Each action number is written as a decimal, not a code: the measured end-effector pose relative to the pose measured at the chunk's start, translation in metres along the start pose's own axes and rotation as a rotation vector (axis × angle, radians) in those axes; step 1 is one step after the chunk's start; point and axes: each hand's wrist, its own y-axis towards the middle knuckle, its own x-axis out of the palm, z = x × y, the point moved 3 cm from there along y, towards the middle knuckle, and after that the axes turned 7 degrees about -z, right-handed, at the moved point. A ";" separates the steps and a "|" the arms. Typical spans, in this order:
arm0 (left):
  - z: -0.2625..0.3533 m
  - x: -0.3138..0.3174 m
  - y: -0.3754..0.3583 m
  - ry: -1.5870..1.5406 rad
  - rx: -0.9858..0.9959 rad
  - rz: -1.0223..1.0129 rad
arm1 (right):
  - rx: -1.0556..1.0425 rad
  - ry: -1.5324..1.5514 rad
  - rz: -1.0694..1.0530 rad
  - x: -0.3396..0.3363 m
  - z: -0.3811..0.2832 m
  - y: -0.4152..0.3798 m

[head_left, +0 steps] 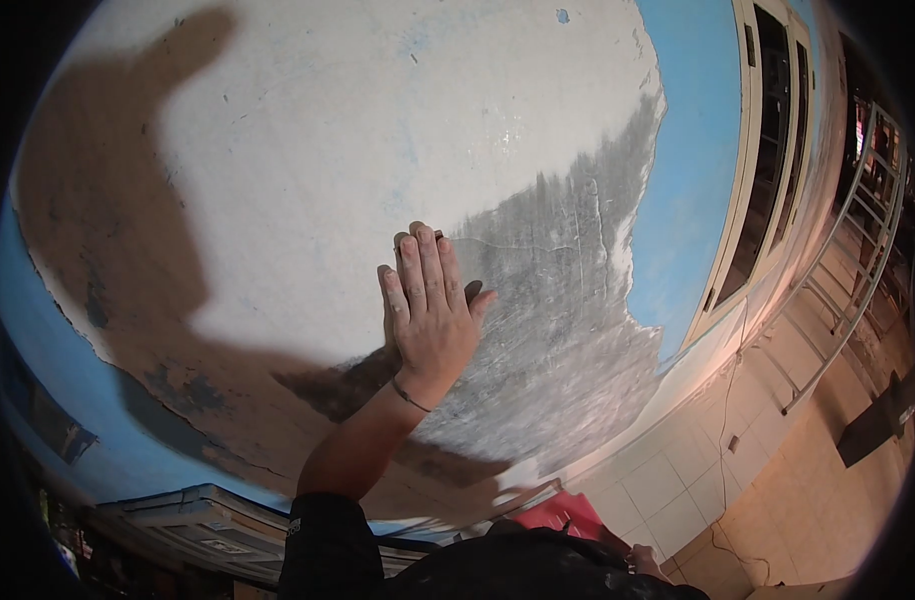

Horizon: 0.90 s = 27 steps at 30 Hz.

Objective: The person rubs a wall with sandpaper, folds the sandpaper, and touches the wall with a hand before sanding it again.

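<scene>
Dark sleeve (323, 545) is filling the bottom of the view, nearest the camera, with a bare forearm rising from it. Beyond, the big wall (308, 150) is showing white filler, a grey sanded patch (563, 300) and blue paint at its edges. Left hand (430, 315) is pressing flat against that wall, fingers straight and close together, pinning a thin dark pad (423, 237) whose edge is peeking out just above the fingertips. Right hand (643, 562) is barely showing at the bottom edge; I cannot tell its grip. A red container (563, 512) is lying beside it, contents hidden.
</scene>
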 end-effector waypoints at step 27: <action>0.014 0.015 -0.023 -0.131 -0.194 0.056 | -0.176 -0.289 -0.023 0.021 -0.050 -0.028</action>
